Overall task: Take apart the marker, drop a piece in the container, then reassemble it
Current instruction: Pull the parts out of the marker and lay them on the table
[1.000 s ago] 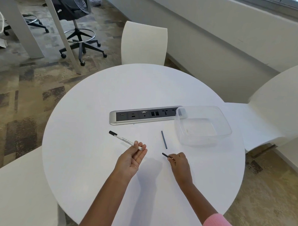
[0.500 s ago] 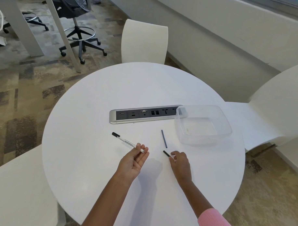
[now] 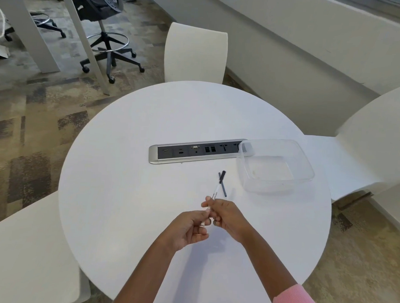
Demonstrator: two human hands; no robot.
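Both hands meet over the near middle of the round white table [image 3: 150, 127]. My left hand [image 3: 187, 228] and my right hand [image 3: 228, 218] both pinch the near end of the white marker barrel [image 3: 215, 191]. The barrel points away from me, with its black end [image 3: 222, 176] up. A thin dark rod [image 3: 224, 190] lies on the table just beyond my fingers, partly crossed by the barrel. The clear plastic container [image 3: 277, 188] stands to the right of it with nothing visible inside. The small black piece that my right hand held is hidden.
A silver power and data strip [image 3: 194, 151] is set in the table's middle, its right end under the container's corner. White chairs stand at the far side [image 3: 195, 53], the right [image 3: 371, 143] and the near left [image 3: 28, 247]. A black office chair [image 3: 104, 16] stands on the carpet.
My left hand swung the marker from pointing left to pointing away. My right hand lifted off the table with the small black piece and came to the marker's near end.
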